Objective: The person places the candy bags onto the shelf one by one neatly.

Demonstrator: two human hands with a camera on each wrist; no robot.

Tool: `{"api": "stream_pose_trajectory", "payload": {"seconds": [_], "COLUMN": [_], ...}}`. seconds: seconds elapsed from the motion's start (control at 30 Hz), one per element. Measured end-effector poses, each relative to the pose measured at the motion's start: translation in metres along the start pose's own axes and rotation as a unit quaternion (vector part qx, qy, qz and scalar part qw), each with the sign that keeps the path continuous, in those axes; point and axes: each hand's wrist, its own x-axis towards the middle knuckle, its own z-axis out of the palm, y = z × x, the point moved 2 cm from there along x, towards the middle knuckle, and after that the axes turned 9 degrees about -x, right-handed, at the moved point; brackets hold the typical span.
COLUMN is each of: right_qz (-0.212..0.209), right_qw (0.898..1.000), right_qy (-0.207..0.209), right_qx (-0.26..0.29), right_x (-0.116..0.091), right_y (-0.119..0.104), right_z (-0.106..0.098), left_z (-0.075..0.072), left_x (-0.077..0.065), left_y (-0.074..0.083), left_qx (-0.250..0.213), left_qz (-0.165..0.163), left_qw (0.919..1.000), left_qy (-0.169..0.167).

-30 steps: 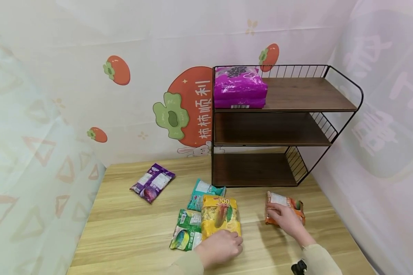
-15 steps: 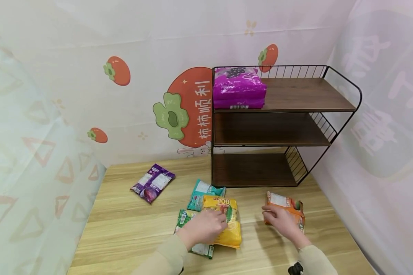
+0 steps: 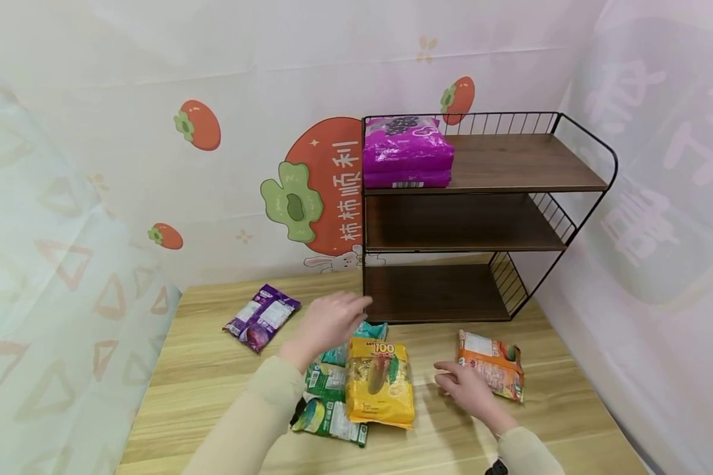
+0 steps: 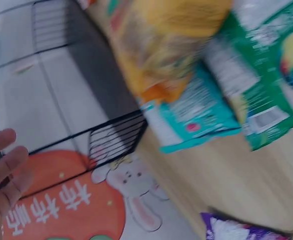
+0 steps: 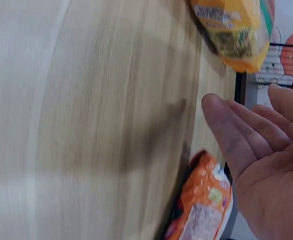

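Note:
In the head view my left hand point(image 3: 333, 323) is raised over the teal packet point(image 3: 373, 331), which it partly covers. Its fingers point(image 4: 6, 165) are spread and hold nothing in the left wrist view. The yellow bag point(image 3: 380, 386), marked 100, lies face up beside green packaging point(image 3: 333, 421); whether that is one packet or two, I cannot tell. To the right, my right hand point(image 3: 466, 392) hovers just left of the orange packet point(image 3: 492, 363). The right wrist view shows that hand's fingers point(image 5: 226, 130) extended and apart from the orange packet.
A three-tier black wire rack point(image 3: 445, 293) with dark wood shelves stands at the back right. Purple bags point(image 3: 408, 155) are stacked at the left of its top shelf. A purple packet point(image 3: 263, 318) lies on the table at the back left. Printed cloth walls surround the table point(image 3: 202, 396).
My left hand has left the yellow bag's near end, moved across it and risen away to the back left. My right hand has drawn left off the orange packet. More green packaging shows.

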Motion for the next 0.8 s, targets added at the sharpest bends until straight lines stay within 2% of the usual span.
{"api": "stream_pose_trajectory", "payload": {"seconds": [0.13,0.27,0.37,0.47,0.6,0.8], "right_qz": [0.018,0.05,0.075,0.089,0.099,0.113], "right_qw": [0.996,0.989,0.983,0.98,0.978,0.977], "right_qy": [-0.032,-0.05,-0.056,-0.057,-0.064,-0.079], "right_qx": [0.08,0.133,0.16,0.171,0.171,0.163], "right_x": [0.001,0.004,0.006,0.007,0.009,0.012], "right_y": [-0.003,-0.007,-0.009,-0.011,-0.017,-0.024], "right_z": [0.009,0.016,0.02,0.025,0.031,0.037], "left_z": [-0.018,-0.031,-0.039,-0.045,-0.05,-0.058], "left_x": [0.013,0.023,0.031,0.04,0.05,0.063], "left_y": [-0.013,-0.022,-0.026,-0.029,-0.032,-0.032], "left_qx": [-0.035,-0.066,-0.079,-0.106,-0.164,-0.268], "left_qz": [-0.046,-0.087,-0.11,-0.139,-0.184,-0.217], "left_qw": [0.9972,0.9902,0.9855,0.9793,0.9646,0.9322], "left_qy": [0.049,0.087,0.102,0.102,0.093,0.108]}}
